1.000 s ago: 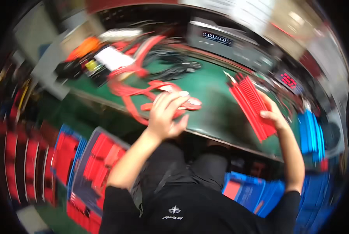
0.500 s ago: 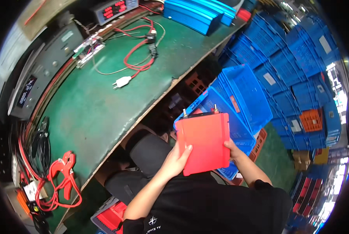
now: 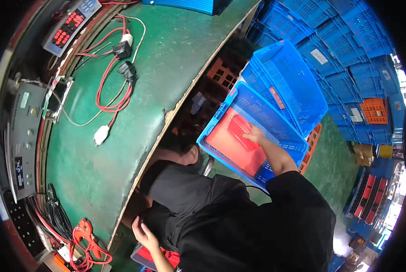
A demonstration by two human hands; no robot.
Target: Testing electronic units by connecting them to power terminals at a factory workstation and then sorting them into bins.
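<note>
My right hand (image 3: 256,134) reaches into a blue plastic crate (image 3: 219,112) and grips a red box-shaped device (image 3: 239,128) with small terminals at one end. The device stands on its narrow side, and a broad flat red surface (image 3: 218,135) lies under it on the crate bottom. My left hand (image 3: 144,234) is empty, its fingers apart, beside the bench edge. Close below it is a grey crate (image 3: 142,259) holding red pieces (image 3: 172,258), partly hidden by my forearm.
On the green bench (image 3: 144,115) lie a red cable with a white plug (image 3: 101,134), red clamps (image 3: 86,232) and a meter with red digits (image 3: 71,25). A second blue crate (image 3: 298,77) adjoins the first. Stacked blue crates (image 3: 348,59) stand at the right.
The red device has gone from both hands in front of me down into the blue crate, held by my right hand. My left hand let go and moved down left. The view has shifted.
</note>
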